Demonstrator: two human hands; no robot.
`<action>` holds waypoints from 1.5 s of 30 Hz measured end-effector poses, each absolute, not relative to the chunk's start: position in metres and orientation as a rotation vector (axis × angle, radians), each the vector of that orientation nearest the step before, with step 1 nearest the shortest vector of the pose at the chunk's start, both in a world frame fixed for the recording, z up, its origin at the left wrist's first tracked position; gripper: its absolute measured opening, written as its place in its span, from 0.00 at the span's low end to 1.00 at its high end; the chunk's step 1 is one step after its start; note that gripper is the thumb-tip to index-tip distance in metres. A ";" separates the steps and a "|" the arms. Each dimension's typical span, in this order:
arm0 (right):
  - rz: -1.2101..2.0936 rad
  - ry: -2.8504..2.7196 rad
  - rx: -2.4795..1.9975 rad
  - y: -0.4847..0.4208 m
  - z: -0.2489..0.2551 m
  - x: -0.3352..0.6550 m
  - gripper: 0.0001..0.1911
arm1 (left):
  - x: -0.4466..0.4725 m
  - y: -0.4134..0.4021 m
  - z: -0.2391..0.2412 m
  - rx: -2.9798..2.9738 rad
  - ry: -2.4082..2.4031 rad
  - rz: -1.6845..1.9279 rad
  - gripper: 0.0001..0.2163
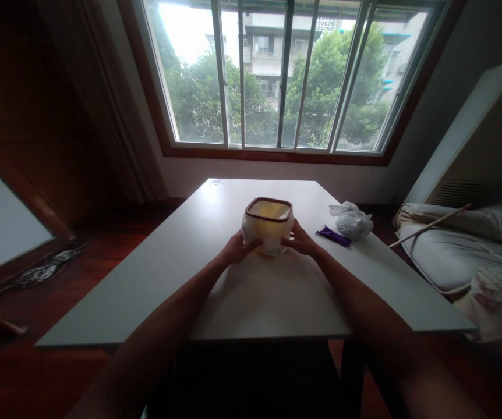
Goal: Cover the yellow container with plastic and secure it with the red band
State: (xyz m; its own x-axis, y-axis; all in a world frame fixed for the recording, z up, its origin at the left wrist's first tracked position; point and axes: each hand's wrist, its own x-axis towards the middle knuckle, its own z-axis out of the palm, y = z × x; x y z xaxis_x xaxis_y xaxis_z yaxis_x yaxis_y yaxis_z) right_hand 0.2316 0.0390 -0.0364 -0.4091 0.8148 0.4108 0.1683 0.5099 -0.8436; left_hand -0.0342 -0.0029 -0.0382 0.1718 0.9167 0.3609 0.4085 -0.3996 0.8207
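A small bin [267,235] stands on the white table [272,302], with a brown rounded-square rim around its top. Whitish, see-through plastic bagging covers its outside, and a yellow tint shows within. My left hand [239,247] grips the bin's lower left side, thumb across the front. On the opposite side, my right hand [302,240] holds it in the same way. The fingers behind the bin are partly hidden. To the right of my right hand lie a folded purple plastic piece [333,235] and a crumpled white plastic bag [353,221].
Beyond the table's far edge is a wide window [272,87] in a brown frame. A padded, cream-coloured bundle [491,238] with a stick [430,226] on it sits at the right. Coiled cables [41,272] lie on the red-brown floor at the left.
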 end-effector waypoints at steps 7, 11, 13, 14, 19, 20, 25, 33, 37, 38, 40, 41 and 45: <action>0.791 -1.864 -0.707 0.034 -0.034 0.223 0.62 | -0.033 -0.001 -0.037 1.900 1.215 1.261 0.26; 0.803 -1.827 -0.674 0.028 -0.029 0.217 0.63 | -0.033 0.002 -0.035 1.855 1.217 1.346 0.27; 0.815 -1.814 -0.645 0.025 -0.028 0.216 0.62 | -0.034 0.003 -0.032 1.816 1.222 1.398 0.28; 0.815 -1.808 -0.633 0.024 -0.027 0.215 0.61 | -0.034 0.004 -0.031 1.788 1.217 1.424 0.27; 0.728 -1.765 -0.649 0.023 -0.030 0.210 0.58 | -0.031 0.003 -0.026 1.497 1.179 1.515 0.25; 0.707 -1.760 -0.669 0.024 -0.031 0.209 0.58 | -0.031 0.003 -0.025 1.441 1.172 1.526 0.25; 0.625 -1.730 -0.803 0.028 -0.035 0.209 0.59 | -0.034 0.004 -0.019 1.331 1.115 1.570 0.24; 0.546 -1.774 -0.831 0.028 -0.034 0.207 0.64 | -0.037 0.005 -0.042 1.834 1.359 1.168 0.22; 0.469 -1.889 -0.839 0.027 -0.022 0.220 0.64 | -0.034 0.005 -0.043 1.929 1.410 1.165 0.22; 0.417 -1.906 -0.868 0.025 -0.016 0.226 0.63 | -0.034 0.005 -0.041 1.946 1.458 1.182 0.22; 0.265 -1.895 -0.898 0.021 -0.002 0.239 0.59 | -0.036 0.007 -0.038 1.944 1.595 1.230 0.25; 0.183 -1.879 -0.872 0.017 0.005 0.244 0.55 | -0.038 0.008 -0.037 1.929 1.659 1.246 0.26; 0.049 -1.929 -0.795 0.000 0.024 0.243 0.37 | -0.043 0.006 -0.036 1.884 1.664 1.139 0.26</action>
